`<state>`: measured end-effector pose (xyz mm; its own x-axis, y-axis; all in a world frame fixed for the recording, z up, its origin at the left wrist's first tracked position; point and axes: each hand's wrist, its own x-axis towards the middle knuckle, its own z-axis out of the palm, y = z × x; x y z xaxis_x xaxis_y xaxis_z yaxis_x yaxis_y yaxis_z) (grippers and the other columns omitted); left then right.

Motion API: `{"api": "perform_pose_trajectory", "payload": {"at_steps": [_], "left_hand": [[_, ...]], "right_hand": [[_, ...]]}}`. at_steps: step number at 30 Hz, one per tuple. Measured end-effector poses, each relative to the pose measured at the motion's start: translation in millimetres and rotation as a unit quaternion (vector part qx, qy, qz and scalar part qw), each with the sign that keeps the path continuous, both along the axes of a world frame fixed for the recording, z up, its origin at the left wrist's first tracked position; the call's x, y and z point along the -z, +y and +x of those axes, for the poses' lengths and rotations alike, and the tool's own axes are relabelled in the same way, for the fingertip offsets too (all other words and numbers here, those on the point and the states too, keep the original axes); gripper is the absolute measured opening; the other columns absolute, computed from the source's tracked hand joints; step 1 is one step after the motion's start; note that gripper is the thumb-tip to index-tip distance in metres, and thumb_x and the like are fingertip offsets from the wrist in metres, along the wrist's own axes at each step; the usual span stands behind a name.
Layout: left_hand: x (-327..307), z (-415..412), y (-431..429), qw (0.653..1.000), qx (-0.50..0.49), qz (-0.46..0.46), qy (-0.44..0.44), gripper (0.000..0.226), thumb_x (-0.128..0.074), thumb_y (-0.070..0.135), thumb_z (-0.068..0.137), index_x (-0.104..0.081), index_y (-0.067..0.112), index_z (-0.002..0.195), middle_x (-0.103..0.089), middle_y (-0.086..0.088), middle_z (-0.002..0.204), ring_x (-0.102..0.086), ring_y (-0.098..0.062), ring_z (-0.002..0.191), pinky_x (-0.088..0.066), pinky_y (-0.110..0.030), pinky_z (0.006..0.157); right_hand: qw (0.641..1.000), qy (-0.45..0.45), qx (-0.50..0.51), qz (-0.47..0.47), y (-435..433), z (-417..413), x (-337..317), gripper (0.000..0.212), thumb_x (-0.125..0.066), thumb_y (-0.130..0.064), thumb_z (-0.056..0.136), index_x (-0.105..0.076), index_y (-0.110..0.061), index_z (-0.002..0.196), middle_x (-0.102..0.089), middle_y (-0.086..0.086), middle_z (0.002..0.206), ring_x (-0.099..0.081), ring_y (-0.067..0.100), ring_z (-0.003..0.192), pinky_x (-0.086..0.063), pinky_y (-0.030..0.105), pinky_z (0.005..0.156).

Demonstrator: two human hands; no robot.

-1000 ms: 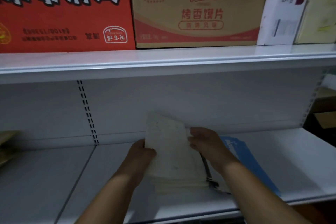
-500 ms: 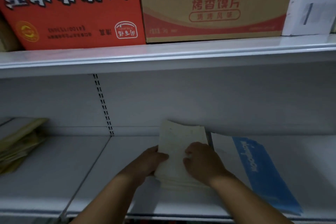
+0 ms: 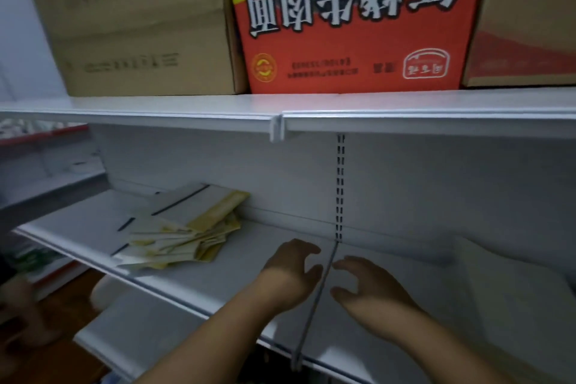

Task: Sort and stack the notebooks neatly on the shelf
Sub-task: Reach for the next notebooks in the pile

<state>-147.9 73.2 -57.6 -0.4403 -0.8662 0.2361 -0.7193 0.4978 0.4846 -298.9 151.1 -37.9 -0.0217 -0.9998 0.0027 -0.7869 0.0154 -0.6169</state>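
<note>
A loose, fanned pile of yellow and white notebooks lies on the white shelf, left of centre. My left hand hovers over the shelf to the right of that pile, fingers loosely curved, holding nothing. My right hand hovers beside it, just right of the shelf seam, also empty. A pale stack of notebooks lies at the far right of the shelf, blurred.
The upper shelf carries a brown carton, a red carton and another box. A slotted upright runs down the back panel. A lower shelf juts out below left.
Both hands have let go of the pale stack and moved left along the shelf. The view has swung left, bringing the yellow pile near the centre.
</note>
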Motion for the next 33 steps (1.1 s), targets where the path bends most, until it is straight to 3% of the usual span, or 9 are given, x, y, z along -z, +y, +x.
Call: {"api": "perform_pose_trajectory", "payload": {"at_steps": [4, 10, 14, 16, 19, 21, 24, 27, 33], "left_hand": [[-1.5, 86.5, -33.2, 0.999, -0.007, -0.038, 0.006, 0.039, -0.051, 0.034, 0.09, -0.053, 0.023, 0.128, -0.046, 0.004, 0.137, -0.041, -0.013, 0.129, -0.03, -0.017, 0.102], [-18.2, 198.0, -103.1, 0.997, -0.018, -0.065, 0.027, 0.058, -0.047, 0.045, 0.071, -0.065, 0.011, 0.114, -0.06, -0.011, 0.12, -0.055, -0.028, 0.113, -0.038, -0.02, 0.093], [-15.9, 228.9, -139.0, 0.99, -0.039, -0.084, -0.105, 0.078, -0.054, 0.057, 0.072, -0.04, 0.018, 0.139, -0.04, -0.004, 0.145, -0.034, -0.021, 0.136, -0.023, -0.029, 0.112], [-9.9, 232.5, -144.1, 0.982, -0.05, -0.09, -0.157, 0.068, -0.056, 0.046, 0.081, -0.036, 0.021, 0.141, -0.037, 0.0, 0.147, -0.03, -0.021, 0.138, -0.017, -0.038, 0.115], [2.1, 234.7, -139.0, 0.983, 0.013, -0.171, -0.058, 0.037, -0.059, 0.016, 0.06, -0.073, 0.015, 0.095, -0.073, -0.004, 0.096, -0.068, -0.029, 0.086, -0.04, -0.024, 0.087], [4.8, 231.0, -127.5, 0.976, 0.048, -0.211, -0.026, 0.034, -0.055, 0.009, 0.047, -0.076, 0.021, 0.071, -0.074, 0.004, 0.074, -0.068, -0.02, 0.063, -0.046, -0.019, 0.064], [3.1, 214.8, -104.3, 0.984, 0.07, -0.164, 0.013, 0.039, -0.056, 0.007, 0.042, -0.077, 0.024, 0.07, -0.074, 0.012, 0.078, -0.068, -0.015, 0.069, -0.052, -0.016, 0.056], [11.9, 190.8, -93.6, 0.98, 0.12, -0.155, 0.043, 0.042, -0.052, 0.006, 0.045, -0.077, 0.022, 0.075, -0.075, 0.007, 0.086, -0.067, -0.013, 0.079, -0.047, -0.016, 0.074], [51.9, 108.1, -73.8, 0.955, 0.272, -0.096, 0.069, 0.054, -0.047, 0.026, 0.057, -0.059, 0.03, 0.11, -0.066, 0.007, 0.111, -0.052, -0.006, 0.108, -0.038, -0.011, 0.093]], "right_hand": [[0.997, -0.042, -0.016, 0.056, -41.3, 73.9, 8.2, 0.045, -0.057, -0.036, 0.085, -0.047, -0.035, 0.129, -0.044, -0.012, 0.137, -0.047, 0.005, 0.106, -0.036, 0.014, 0.089], [0.989, -0.125, -0.011, 0.071, -101.0, 159.6, 19.4, 0.04, -0.062, -0.026, 0.085, -0.056, -0.024, 0.124, -0.057, -0.005, 0.127, -0.054, 0.008, 0.116, -0.042, 0.019, 0.096], [0.971, -0.218, 0.039, 0.087, -124.5, 190.3, 29.1, 0.027, -0.064, -0.032, 0.077, -0.06, -0.03, 0.103, -0.065, 0.002, 0.112, -0.062, 0.016, 0.102, -0.049, 0.033, 0.094], [0.951, -0.286, 0.078, 0.086, -134.6, 199.9, 31.2, 0.006, -0.058, -0.028, 0.086, -0.058, -0.027, 0.091, -0.067, 0.007, 0.101, -0.063, 0.019, 0.087, -0.052, 0.035, 0.082], [0.895, -0.418, 0.13, 0.09, -146.7, 208.4, 27.1, 0.01, -0.047, -0.022, 0.096, -0.055, -0.018, 0.095, -0.063, 0.008, 0.087, -0.061, 0.019, 0.07, -0.05, 0.027, 0.064], [0.868, -0.466, 0.157, 0.069, -154.3, 208.4, 21.2, 0.018, -0.049, -0.026, 0.095, -0.059, -0.011, 0.099, -0.066, 0.011, 0.091, -0.064, 0.022, 0.075, -0.054, 0.028, 0.063], [0.879, -0.437, 0.189, 0.019, -160.2, 199.5, 13.8, 0.016, -0.054, -0.013, 0.082, -0.069, -0.012, 0.089, -0.071, 0.013, 0.096, -0.068, 0.023, 0.082, -0.056, 0.035, 0.072], [0.894, -0.397, 0.206, -0.022, -141.8, 178.4, 7.5, 0.034, -0.044, 0.001, 0.074, -0.071, -0.019, 0.075, -0.072, 0.004, 0.085, -0.068, 0.02, 0.077, -0.056, 0.03, 0.069], [0.913, -0.286, 0.283, -0.068, -66.2, 88.2, 22.5, 0.048, -0.035, 0.008, 0.078, -0.062, -0.028, 0.095, -0.069, 0.003, 0.097, -0.066, 0.02, 0.089, -0.056, 0.033, 0.08]]}}
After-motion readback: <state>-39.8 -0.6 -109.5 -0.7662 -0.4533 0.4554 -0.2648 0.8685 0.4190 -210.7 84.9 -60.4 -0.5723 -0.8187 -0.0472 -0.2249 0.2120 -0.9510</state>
